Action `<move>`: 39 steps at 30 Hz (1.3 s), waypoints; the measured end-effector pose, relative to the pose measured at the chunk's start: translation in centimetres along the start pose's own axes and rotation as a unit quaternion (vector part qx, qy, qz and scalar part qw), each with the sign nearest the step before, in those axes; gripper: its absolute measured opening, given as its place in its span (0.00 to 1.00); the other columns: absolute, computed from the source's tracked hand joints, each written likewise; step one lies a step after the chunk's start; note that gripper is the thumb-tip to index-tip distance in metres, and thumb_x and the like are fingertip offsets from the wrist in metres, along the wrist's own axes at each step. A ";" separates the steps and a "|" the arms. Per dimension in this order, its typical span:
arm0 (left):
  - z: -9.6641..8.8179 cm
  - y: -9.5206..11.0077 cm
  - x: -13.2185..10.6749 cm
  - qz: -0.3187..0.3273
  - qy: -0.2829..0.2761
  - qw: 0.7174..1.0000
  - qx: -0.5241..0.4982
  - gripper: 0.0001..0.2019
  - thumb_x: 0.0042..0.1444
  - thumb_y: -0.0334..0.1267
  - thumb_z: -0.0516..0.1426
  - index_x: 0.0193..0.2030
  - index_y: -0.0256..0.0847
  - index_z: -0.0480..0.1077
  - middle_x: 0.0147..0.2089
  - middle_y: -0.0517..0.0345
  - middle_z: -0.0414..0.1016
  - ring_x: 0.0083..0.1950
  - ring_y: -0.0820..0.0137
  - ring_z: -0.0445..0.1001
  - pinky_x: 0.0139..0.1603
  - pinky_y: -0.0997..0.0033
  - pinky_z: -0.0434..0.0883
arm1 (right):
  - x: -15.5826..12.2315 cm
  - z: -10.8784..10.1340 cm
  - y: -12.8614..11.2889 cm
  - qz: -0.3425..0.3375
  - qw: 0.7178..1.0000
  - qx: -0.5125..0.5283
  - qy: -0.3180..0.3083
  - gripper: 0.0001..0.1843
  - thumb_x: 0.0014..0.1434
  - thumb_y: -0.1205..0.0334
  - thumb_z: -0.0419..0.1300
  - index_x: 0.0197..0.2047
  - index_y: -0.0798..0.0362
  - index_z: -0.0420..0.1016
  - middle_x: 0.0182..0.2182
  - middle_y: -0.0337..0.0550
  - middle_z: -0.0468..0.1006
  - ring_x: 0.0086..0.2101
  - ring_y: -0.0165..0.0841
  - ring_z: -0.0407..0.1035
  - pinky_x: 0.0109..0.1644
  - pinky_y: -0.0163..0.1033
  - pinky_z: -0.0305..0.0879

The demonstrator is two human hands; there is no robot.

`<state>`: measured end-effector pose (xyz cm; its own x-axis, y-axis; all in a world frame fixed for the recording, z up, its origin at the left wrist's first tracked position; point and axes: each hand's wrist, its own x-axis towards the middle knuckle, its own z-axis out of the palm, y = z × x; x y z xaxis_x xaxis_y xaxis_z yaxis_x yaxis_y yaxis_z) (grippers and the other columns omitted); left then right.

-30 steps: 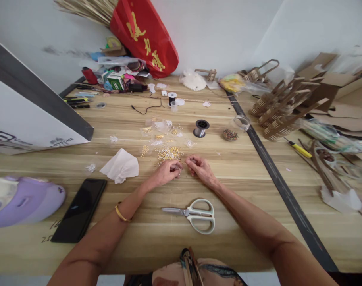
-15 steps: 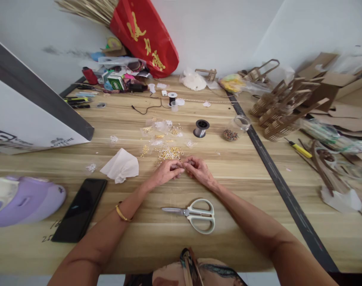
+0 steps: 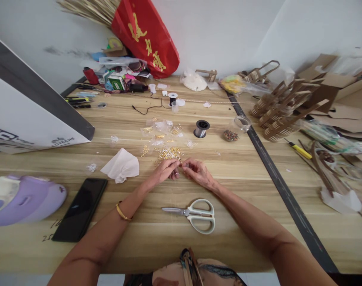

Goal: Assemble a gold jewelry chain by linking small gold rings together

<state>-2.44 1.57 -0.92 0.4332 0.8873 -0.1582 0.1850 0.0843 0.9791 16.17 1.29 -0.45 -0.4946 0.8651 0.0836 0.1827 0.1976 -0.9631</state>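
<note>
My left hand (image 3: pixel 165 171) and my right hand (image 3: pixel 198 172) meet fingertip to fingertip on the wooden table (image 3: pixel 169 238), just in front of a heap of small gold beads (image 3: pixel 168 153). Both hands are pinched closed on something too small to make out. A gold bangle (image 3: pixel 121 211) sits on my left wrist. White-handled scissors (image 3: pixel 194 213) lie shut on the table close to me, between my forearms.
A crumpled white tissue (image 3: pixel 120 165), a black phone (image 3: pixel 79 208) and a purple object (image 3: pixel 23 200) lie to the left. A wire spool (image 3: pixel 201 128) and a jar of beads (image 3: pixel 236 128) stand beyond the hands. Cardboard baskets (image 3: pixel 276 115) crowd the right side.
My two hands have closed the gap between them and now touch at the fingertips. Nothing else on the table has moved.
</note>
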 end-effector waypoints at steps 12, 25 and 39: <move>0.4 0.8 -0.4 0.002 0.025 1.000 0.007 0.15 0.56 0.48 0.54 0.34 0.35 0.66 0.19 0.61 0.70 0.17 0.78 0.68 0.18 0.83 0.65 | 0.0 -0.2 0.1 -0.012 0.999 -0.044 -0.026 0.14 0.59 0.52 0.54 0.36 0.56 0.69 0.22 0.36 0.66 0.22 0.25 0.59 0.26 0.31 0.55; 0.8 1.0 -0.6 0.019 0.033 0.999 0.015 0.14 0.56 0.47 0.54 0.31 0.36 0.64 0.20 0.62 0.69 0.20 0.76 0.71 0.19 0.81 0.68 | -0.6 -1.2 -3.0 -0.054 0.966 -0.182 0.175 0.12 0.58 0.57 0.55 0.44 0.52 0.68 0.24 0.37 0.70 0.16 0.22 0.55 0.22 0.32 0.49; 2.1 1.2 -0.9 0.051 0.075 0.987 0.133 0.10 0.58 0.41 0.51 0.33 0.37 0.66 0.22 0.60 0.72 0.21 0.73 0.72 0.24 0.77 0.68 | 0.3 -0.7 -0.3 0.065 0.997 -0.049 -0.002 0.06 0.53 0.62 0.59 0.33 0.56 0.71 0.21 0.38 0.74 0.22 0.27 0.67 0.26 0.30 0.61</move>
<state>-0.77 -0.07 0.16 0.3308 0.9435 -0.0197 0.3810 -0.1145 0.9175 16.59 1.78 0.09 -0.4641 0.8848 -0.0405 0.3265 0.1284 -0.9364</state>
